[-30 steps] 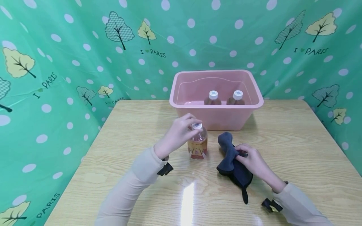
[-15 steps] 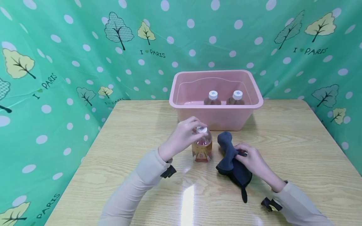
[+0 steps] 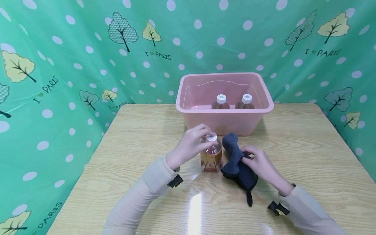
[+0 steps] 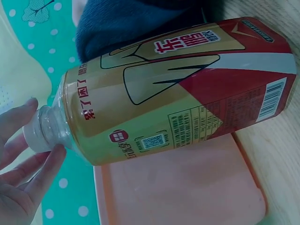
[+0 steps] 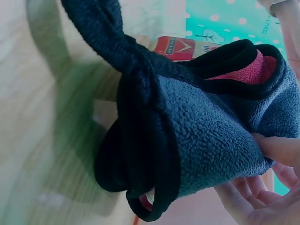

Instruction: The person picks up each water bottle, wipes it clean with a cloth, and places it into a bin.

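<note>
A drink bottle (image 3: 211, 160) with a white cap and a red and gold label stands upright in front of the pink bin. My left hand (image 3: 192, 143) holds it at the cap; in the left wrist view the thumb and fingers (image 4: 44, 173) are around the cap (image 4: 35, 132). To its right, my right hand (image 3: 259, 164) pinches a folded dark blue-grey cloth (image 3: 233, 156) with black edging. The right wrist view shows this cloth (image 5: 206, 131) as fuzzy, with pink inside its fold and a black loop. In the head view, the cloth's left side is right beside the bottle.
At the back of the wooden table (image 3: 141, 137) sits the pink bin (image 3: 223, 122). Inside it are two more bottles, their white caps (image 3: 221, 99) showing. A green polka-dot curtain (image 3: 164, 78) hangs behind the table and along its sides.
The bottle has shifted right and toward me with my left hand. My right hand has brought the cloth a little left, closing the gap to the bottle.
</note>
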Action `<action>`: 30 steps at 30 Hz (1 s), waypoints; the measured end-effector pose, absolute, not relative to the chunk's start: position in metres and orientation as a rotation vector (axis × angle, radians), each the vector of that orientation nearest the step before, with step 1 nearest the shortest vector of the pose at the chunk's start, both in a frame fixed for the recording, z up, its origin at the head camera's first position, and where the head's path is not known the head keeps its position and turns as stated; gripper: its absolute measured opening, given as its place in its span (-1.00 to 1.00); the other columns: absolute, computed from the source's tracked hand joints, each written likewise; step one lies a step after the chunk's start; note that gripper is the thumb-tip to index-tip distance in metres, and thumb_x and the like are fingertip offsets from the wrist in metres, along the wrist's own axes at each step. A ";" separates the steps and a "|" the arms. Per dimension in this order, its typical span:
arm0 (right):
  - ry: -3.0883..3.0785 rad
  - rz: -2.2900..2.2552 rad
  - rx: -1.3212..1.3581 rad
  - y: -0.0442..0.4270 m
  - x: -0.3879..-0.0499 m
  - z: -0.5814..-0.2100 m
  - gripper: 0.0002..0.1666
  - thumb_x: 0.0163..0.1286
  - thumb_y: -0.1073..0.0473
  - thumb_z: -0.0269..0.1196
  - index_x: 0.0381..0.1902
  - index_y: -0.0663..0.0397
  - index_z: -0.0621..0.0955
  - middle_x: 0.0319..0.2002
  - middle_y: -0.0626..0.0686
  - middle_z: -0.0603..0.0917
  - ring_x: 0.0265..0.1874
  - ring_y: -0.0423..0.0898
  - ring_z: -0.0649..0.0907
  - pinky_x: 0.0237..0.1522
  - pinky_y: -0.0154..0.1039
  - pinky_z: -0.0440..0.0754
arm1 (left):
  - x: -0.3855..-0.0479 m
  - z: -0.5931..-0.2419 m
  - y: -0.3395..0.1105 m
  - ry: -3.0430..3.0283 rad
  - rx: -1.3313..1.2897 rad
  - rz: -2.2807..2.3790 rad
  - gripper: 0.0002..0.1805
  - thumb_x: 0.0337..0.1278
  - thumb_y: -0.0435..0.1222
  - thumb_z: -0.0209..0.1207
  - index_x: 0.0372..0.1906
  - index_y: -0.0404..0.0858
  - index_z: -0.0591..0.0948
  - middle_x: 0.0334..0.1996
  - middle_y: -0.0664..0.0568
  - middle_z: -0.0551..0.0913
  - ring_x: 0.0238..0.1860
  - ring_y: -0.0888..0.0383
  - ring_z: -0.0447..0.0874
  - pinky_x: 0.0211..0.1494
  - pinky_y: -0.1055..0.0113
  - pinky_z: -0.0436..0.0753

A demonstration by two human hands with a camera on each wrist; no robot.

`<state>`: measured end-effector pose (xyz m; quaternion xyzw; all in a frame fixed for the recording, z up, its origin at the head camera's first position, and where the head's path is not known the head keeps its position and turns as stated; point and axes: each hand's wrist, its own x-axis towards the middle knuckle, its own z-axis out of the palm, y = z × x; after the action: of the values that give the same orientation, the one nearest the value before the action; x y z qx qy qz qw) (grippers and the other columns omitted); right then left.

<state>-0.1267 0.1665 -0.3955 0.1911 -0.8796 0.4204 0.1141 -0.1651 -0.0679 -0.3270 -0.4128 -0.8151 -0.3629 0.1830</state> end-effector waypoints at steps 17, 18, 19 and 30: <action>-2.546 1.326 0.589 0.151 -0.137 -0.372 -0.79 0.00 0.58 0.20 -0.40 0.28 0.57 -0.38 0.09 0.55 -0.36 -0.27 0.49 -0.41 -0.28 0.59 | -0.162 -0.334 -0.068 -2.255 -1.138 -1.008 -0.83 -0.17 -0.33 0.32 -0.44 -0.35 0.61 -0.39 -0.01 0.54 -0.41 0.24 0.51 -0.33 0.61 0.51; -2.545 1.339 0.594 0.151 -0.137 -0.371 -0.80 0.00 0.57 0.20 -0.40 0.28 0.57 -0.37 0.09 0.54 -0.36 -0.26 0.49 -0.41 -0.29 0.60 | -0.162 -0.334 -0.068 -2.252 -1.139 -1.005 -0.83 -0.17 -0.33 0.32 -0.44 -0.35 0.62 -0.39 -0.01 0.54 -0.41 0.24 0.51 -0.33 0.62 0.51; -2.543 1.345 0.597 0.150 -0.137 -0.370 -0.80 0.01 0.57 0.20 -0.39 0.28 0.57 -0.37 0.09 0.54 -0.36 -0.24 0.50 -0.41 -0.28 0.60 | -0.162 -0.334 -0.068 -2.247 -1.140 -1.003 -0.84 -0.17 -0.33 0.32 -0.44 -0.35 0.62 -0.39 -0.01 0.54 -0.41 0.24 0.51 -0.32 0.62 0.50; -2.567 1.318 0.644 0.142 -0.138 -0.364 -0.82 0.04 0.54 0.20 -0.39 0.26 0.59 -0.37 0.08 0.55 -0.35 -0.11 0.53 -0.36 -0.24 0.61 | -0.161 -0.334 -0.069 -2.249 -1.136 -0.987 -0.84 -0.17 -0.33 0.32 -0.43 -0.35 0.62 -0.39 -0.02 0.54 -0.41 0.24 0.52 -0.32 0.63 0.50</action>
<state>-0.1380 0.1415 -0.3641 0.2170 -0.8645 0.4438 0.0923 -0.1613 -0.0685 -0.3339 -0.4100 -0.8113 -0.3563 0.2160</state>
